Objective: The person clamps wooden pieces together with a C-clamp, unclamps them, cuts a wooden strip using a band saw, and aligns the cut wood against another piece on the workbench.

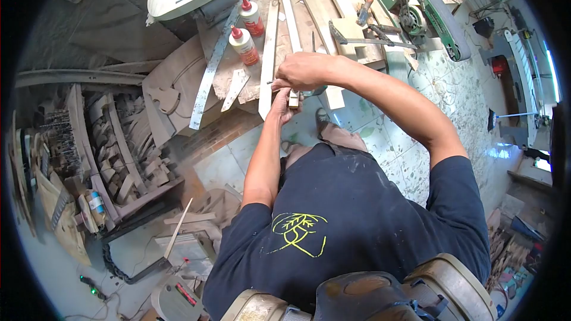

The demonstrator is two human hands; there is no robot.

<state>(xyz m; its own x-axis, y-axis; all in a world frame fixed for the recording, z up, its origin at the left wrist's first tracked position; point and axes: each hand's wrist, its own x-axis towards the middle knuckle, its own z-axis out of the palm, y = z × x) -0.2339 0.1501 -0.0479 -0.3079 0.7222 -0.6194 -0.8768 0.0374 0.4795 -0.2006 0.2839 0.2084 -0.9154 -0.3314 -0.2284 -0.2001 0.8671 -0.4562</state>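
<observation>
We locate the work at the near edge of the workbench (222,76), where both hands meet in front of the torso. We find a small pale block (294,100) at the fingers of the left hand (284,107); it sits on the right side of that hand, directly beneath the right hand (302,70) as the head view shows it. The left hand is closed around the block, with the fingers curled against it. The right hand is drawn narrow, its fingers bent above the left; we cannot tell whether it grips anything, as its back covers the fingertips. We note a thin dark tip (270,82) projecting to the left between the two hands.

Just left of the hands, we see a long wooden strip (269,62) extending away across the bench. Farther left lie a pointed offcut (235,90) and a long metal strip (213,78). Two red-capped bottles, a near bottle (245,47) and a far bottle (252,19), stand between the two strips. To the right, beyond the right wrist, we identify a bar clamp (373,41) and a green belt sander (425,15).
</observation>
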